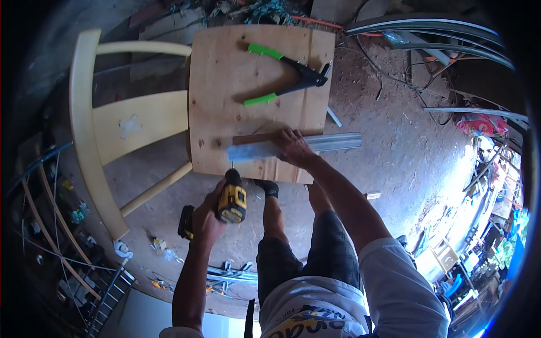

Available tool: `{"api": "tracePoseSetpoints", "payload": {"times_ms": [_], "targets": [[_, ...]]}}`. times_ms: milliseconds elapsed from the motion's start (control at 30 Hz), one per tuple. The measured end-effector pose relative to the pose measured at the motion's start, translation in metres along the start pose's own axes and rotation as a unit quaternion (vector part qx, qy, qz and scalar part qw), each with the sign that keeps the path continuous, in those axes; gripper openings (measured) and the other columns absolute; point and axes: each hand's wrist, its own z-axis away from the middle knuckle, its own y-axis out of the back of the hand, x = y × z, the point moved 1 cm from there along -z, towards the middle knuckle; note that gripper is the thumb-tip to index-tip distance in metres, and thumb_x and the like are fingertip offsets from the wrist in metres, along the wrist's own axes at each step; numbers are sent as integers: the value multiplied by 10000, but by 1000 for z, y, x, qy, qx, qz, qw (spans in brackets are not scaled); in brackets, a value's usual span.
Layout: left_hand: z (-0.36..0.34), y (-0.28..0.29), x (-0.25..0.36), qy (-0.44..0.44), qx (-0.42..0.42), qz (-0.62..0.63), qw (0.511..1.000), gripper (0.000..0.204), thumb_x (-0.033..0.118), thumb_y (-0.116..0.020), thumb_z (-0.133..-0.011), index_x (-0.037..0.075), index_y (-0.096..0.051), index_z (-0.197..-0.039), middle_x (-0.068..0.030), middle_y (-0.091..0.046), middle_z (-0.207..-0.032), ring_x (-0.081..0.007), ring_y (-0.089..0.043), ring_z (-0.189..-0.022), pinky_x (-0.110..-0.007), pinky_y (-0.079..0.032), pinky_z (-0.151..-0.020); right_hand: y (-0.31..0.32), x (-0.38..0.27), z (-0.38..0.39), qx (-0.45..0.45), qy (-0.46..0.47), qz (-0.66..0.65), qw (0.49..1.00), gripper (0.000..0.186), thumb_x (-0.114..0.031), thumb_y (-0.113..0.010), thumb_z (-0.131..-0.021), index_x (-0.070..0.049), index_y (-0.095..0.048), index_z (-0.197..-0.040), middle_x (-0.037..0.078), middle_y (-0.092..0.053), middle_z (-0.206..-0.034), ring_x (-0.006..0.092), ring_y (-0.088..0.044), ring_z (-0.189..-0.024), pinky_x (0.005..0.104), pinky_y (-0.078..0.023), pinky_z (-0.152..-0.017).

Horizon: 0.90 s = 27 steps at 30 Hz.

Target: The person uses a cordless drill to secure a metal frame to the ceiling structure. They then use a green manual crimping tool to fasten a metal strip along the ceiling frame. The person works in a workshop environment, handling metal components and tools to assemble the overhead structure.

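Note:
My left hand [208, 218] is wrapped around the grip of a yellow and black cordless drill [233, 204]. The drill's bit points away from me and meets, or nearly meets, the near edge of a grey metal profile [341, 142] close to its left end. From above, my right hand [294, 147] grips the middle of the profile, fingers bent over it. The profile lies across the near part of a plywood board [217, 101], its right end jutting past the edge. Farther back on the board rests a hand riveter [304, 76] with green handles spread apart.
A cream wooden chair back [141, 127] adjoins the board's left side. Curved metal strips [428, 28] and cables lie at the far right. More metal pieces [231, 275] are on the floor near me, left of my legs. A small metal strip [334, 116] lies right of the board.

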Motion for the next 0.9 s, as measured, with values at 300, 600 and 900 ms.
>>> {"api": "tracePoseSetpoints", "payload": {"times_ms": [300,600,900], "targets": [[-50,-30,37,31,117,151,981,807,-40,-701,-813,166,-335,-1502,-178,-571,-1280,-306,-613,-1113,-391,-509,-937,114,82,147,48,-188,-205,959,557,-237,-682,-850,-28,-503,-1335,184,-561,-1096,336,-580,-1036,422,-487,-910],[-174,-23,56,8,196,-64,979,966,-40,-725,-737,195,-236,-1537,-186,-511,-1238,-392,-575,-1131,-463,-500,-943,107,146,364,82,-570,-562,594,328,-366,-694,-903,-61,-620,-808,39,-596,-635,154,-593,-528,330,-492,-483],[-287,-29,-45,88,269,0,959,1051,-9,-689,-740,240,-91,-1568,-256,-476,-1277,-438,-541,-1139,-507,-467,-965,26,19,546,-67,-695,-262,666,385,-356,-771,-813,10,-672,-746,94,-649,-580,190,-653,-516,369,-501,-475]]}}
